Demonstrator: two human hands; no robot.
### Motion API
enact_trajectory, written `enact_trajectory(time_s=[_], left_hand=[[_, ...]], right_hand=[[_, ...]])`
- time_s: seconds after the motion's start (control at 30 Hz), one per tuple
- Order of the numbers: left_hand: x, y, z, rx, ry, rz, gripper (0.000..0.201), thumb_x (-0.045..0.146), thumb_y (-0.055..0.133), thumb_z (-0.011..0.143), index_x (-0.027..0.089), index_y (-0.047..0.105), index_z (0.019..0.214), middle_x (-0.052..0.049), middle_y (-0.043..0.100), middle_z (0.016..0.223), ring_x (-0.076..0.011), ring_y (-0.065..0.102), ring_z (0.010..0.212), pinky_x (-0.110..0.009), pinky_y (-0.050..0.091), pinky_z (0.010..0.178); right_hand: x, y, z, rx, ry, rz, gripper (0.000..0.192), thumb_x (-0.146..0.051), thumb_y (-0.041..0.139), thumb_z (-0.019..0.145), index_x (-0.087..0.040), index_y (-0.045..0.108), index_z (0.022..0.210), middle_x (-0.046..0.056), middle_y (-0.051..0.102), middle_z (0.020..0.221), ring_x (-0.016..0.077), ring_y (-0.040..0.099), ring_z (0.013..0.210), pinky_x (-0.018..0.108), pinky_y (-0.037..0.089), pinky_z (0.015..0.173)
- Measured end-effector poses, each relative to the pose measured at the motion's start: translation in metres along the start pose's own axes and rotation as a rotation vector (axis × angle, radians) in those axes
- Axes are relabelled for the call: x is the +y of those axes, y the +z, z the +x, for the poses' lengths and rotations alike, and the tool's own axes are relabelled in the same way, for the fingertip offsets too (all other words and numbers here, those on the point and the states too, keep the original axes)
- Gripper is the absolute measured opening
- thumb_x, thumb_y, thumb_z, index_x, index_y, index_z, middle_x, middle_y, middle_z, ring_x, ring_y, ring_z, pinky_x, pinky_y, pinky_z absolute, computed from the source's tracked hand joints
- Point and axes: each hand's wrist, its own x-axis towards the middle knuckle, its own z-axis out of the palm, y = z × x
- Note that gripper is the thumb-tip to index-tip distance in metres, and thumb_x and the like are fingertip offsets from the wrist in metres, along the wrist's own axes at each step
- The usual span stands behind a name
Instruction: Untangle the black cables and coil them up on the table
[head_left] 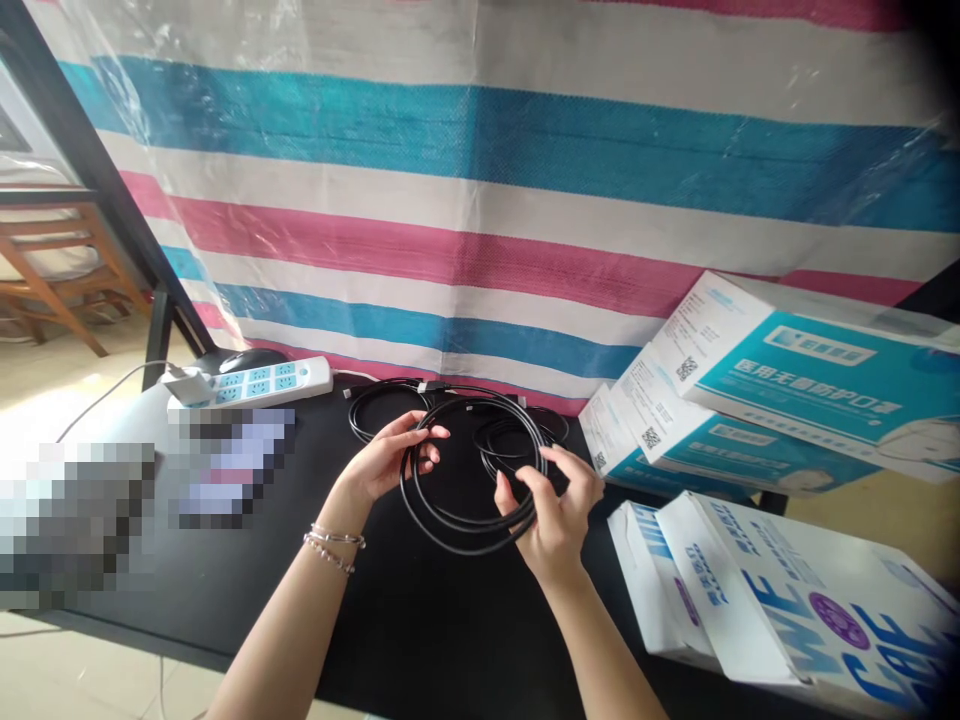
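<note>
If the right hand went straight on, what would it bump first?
Probably the cables on the desk; passing above them, the right hand would meet the striped sheet. Height is unclear.

- Things are carried by a black table [420, 625].
- A power strip [309, 377] is set upon it.
- A pixelated item [236, 468] is laid in front of the strip.
- Coiled cables [431, 388] are spread right of the strip.
- Farther right of the strip, teal boxes [750, 450] are stacked and white boxes [795, 590] placed.
</note>
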Motion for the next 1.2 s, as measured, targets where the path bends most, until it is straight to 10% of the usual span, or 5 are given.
enact_trajectory(time_s=[0.27,0.57,0.97,1.2], left_hand=[[-0.003,-0.004,0.004,0.019,0.194,0.018,0.026,0.015,0.063,0.075,0.019,0.051,0.098,-0.004,0.062,0.102,-0.0041,0.053,0.057,-0.02,0.045,0.056],[-0.003,-0.008,0.006,-0.029,0.309,-0.03,0.035,0.014,0.066,0.072,0.02,0.052,0.104,-0.004,0.063,0.095,-0.0019,0.042,0.049,-0.02,0.035,0.05],[-0.006,-0.01,0.003,-0.164,0.206,0.032,0.018,0.018,0.065,0.073,0.01,0.066,0.09,0.0,0.055,0.054,-0.0079,0.047,0.051,-0.024,0.037,0.055],[0.002,-0.005,-0.007,-0.34,0.084,0.088,0.04,0.031,0.073,0.064,0.011,0.065,0.098,-0.012,0.069,0.086,-0.0193,0.063,0.062,-0.031,0.045,0.062]], right_hand=[[0.02,0.006,-0.004,-0.408,0.19,0.254,0.023,-0.019,0.053,0.082,-0.019,0.047,0.104,0.008,0.055,0.087,0.0224,0.056,0.081,0.037,0.048,0.07],[0.027,-0.006,0.004,-0.524,0.536,0.9,0.035,-0.006,0.038,0.075,-0.02,0.053,0.103,0.008,0.06,0.108,0.0183,0.058,0.089,0.036,0.047,0.081],[0.023,0.012,-0.008,-0.3,0.681,0.712,0.006,-0.027,0.046,0.088,-0.022,0.043,0.087,0.0,0.057,0.076,0.0116,0.059,0.058,0.026,0.047,0.059],[0.026,0.014,-0.011,-0.197,0.693,0.694,0.007,-0.026,0.042,0.089,-0.022,0.039,0.084,-0.004,0.05,0.072,0.0081,0.054,0.051,0.024,0.046,0.057]])
